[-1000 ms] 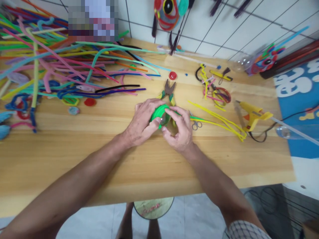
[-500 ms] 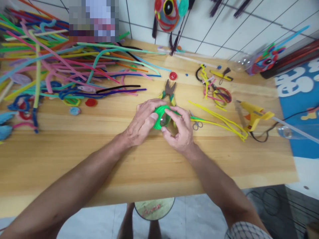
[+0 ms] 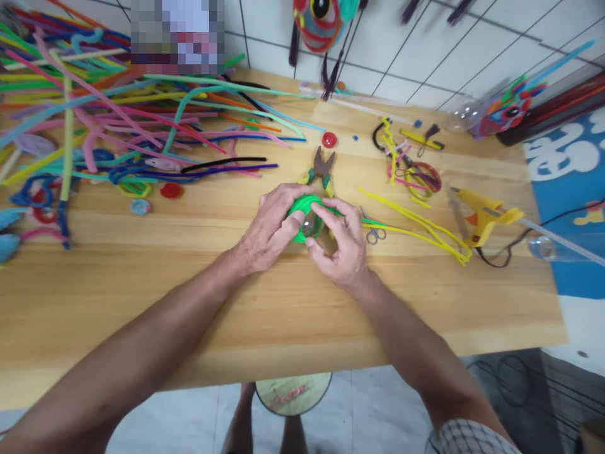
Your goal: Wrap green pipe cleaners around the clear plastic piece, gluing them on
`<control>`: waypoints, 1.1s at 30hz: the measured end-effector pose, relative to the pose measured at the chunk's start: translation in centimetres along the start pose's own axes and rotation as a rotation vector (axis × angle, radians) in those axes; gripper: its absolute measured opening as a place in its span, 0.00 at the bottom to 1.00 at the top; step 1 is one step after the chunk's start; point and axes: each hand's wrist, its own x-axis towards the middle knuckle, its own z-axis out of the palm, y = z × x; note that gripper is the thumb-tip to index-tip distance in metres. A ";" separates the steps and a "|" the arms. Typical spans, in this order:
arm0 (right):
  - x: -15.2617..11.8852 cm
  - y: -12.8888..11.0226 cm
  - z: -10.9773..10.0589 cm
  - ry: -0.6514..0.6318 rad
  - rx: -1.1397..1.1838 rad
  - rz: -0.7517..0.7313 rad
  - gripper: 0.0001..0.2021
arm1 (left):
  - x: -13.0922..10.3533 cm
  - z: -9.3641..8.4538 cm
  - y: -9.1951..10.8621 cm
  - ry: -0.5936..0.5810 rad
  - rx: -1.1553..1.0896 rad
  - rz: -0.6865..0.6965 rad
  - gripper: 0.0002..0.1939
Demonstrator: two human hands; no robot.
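Between my hands is a clear ball [image 3: 311,225] with bright green strands [image 3: 299,209] wrapped round its left side. My left hand [image 3: 269,228] holds the green-wrapped side, its thumb pressed on the strands. My right hand [image 3: 341,243] grips the bare clear side between thumb and fingers. Just beyond my hands lie pliers [image 3: 324,165] with open jaws, their handles partly hidden. Small scissors [image 3: 375,233] rest to the right of my right hand, near yellow strands [image 3: 416,228] and a thin green one. A red disc [image 3: 329,139] sits past the pliers.
Many coloured fuzzy stems [image 3: 118,120] cover the back left of the wooden table [image 3: 283,315]. A yellow glue gun [image 3: 484,215] with a black cord lies at the right. A colourful mask ornament [image 3: 321,25] hangs at the back wall.
The view has shifted slightly. My left thumb has moved a little to the right over the green strands. Both hands keep hold of the ball.
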 end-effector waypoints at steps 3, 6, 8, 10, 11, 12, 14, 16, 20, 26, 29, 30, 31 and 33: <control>0.1 -0.1 0.0 0.016 0.001 -0.017 0.31 | 0.0 0.0 0.0 -0.002 0.000 0.012 0.26; 0.2 -0.2 0.0 0.033 0.009 -0.031 0.32 | 0.0 0.0 -0.1 0.013 0.002 0.013 0.25; 0.3 -0.3 -0.1 0.048 -0.001 -0.036 0.32 | -0.1 0.1 -0.1 0.018 0.005 0.009 0.26; 0.4 -0.3 -0.1 0.059 -0.010 -0.043 0.31 | -0.1 0.1 -0.2 0.017 0.004 0.006 0.26; 0.4 -0.3 -0.1 0.062 -0.013 -0.047 0.31 | -0.1 0.1 -0.2 0.018 0.001 0.006 0.26; 0.4 -0.3 -0.1 0.062 -0.014 -0.050 0.30 | -0.1 0.1 -0.2 0.019 -0.003 0.006 0.26; 0.4 -0.2 -0.1 0.059 -0.016 -0.052 0.29 | -0.1 0.1 -0.2 0.018 -0.010 0.007 0.26; 0.3 -0.1 -0.1 0.043 -0.018 -0.044 0.29 | -0.1 0.1 -0.2 0.010 -0.013 0.007 0.26; 0.1 0.0 -0.2 0.009 -0.034 -0.016 0.29 | 0.0 0.0 0.0 0.003 -0.020 0.010 0.25; 0.1 0.0 -0.2 -0.002 -0.029 -0.004 0.29 | -0.2 -0.1 0.0 0.002 -0.025 -0.011 0.29; 0.2 -0.1 -0.2 0.008 -0.020 -0.019 0.29 | -0.2 -0.1 -0.1 -0.009 -0.031 -0.008 0.29; 0.3 -0.1 -0.2 0.014 -0.016 -0.024 0.29 | -0.1 -0.2 -0.1 -0.009 -0.036 -0.003 0.29; 0.3 -0.2 -0.2 0.019 -0.013 -0.027 0.30 | -0.1 -0.2 -0.2 -0.008 -0.040 0.004 0.28; 0.4 -0.2 -0.2 0.024 -0.011 -0.027 0.29 | 0.0 -0.2 -0.2 -0.011 -0.042 0.022 0.28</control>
